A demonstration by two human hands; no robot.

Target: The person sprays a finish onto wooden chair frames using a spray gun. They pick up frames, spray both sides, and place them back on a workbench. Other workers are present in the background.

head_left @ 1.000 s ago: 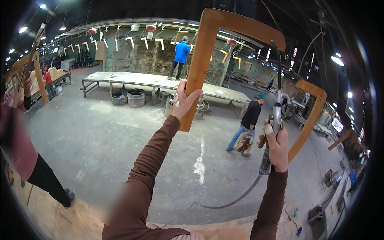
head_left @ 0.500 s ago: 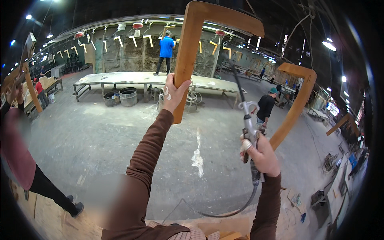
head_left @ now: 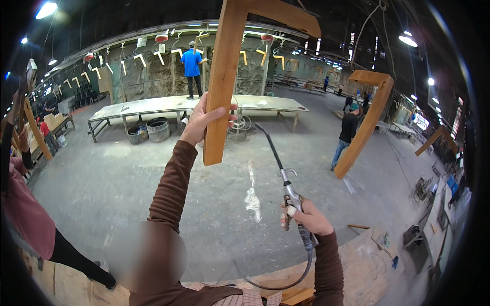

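My left hand (head_left: 204,122) grips the lower part of an upright brown wooden L-shaped frame piece (head_left: 227,66), thumb across its face. The piece's top arm runs to the right and hangs in front of me. In my right hand (head_left: 308,218) is an air blow gun (head_left: 291,194), its fingers wrapped around the handle and trigger. The gun's long black nozzle points up and left, apart from the wood. A dark hose (head_left: 286,286) curves from its lower end toward my body. To the right hangs a second L-shaped wooden piece (head_left: 370,120).
A long pale table (head_left: 153,108) crosses the far side, with two metal tubs (head_left: 158,130) beneath. A person in blue (head_left: 191,64) stands on it. Someone in black (head_left: 349,127) walks at right. A co-worker in pink (head_left: 28,214) stands close on my left.
My right hand has lowered the air blow gun and brought it left, away from the second wooden piece. My left hand and its wooden piece sit slightly farther left in view.
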